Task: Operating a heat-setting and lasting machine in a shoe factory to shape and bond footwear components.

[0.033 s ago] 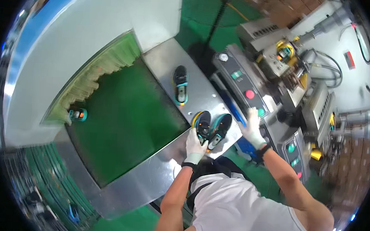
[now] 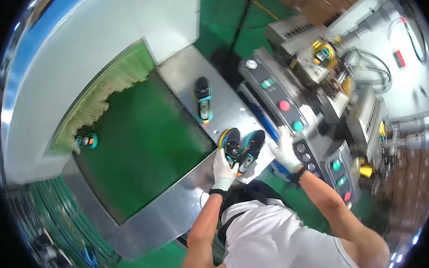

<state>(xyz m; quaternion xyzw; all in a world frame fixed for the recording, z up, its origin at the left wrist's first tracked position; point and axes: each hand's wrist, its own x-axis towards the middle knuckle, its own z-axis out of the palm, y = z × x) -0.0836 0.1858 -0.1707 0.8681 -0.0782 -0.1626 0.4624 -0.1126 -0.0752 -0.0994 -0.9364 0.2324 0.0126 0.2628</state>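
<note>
Hood [image 2: 118,24] — teal shoe [image 2: 87,140] at fringe [image 2: 100,91] | left grip [image 2: 224,169] — grasping black shoe [image 2: 232,139] | right grip [image 2: 286,151] released

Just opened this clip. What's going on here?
A person in white gloves is between a green belt and a machine. Their left hand holds the heel end of a dark shoe on the metal ledge, with a second shoe right beside it. Their right hand is open near a green button on the machine's panel. A third shoe lies farther along the ledge, and another sits by the fringed curtain.
</note>
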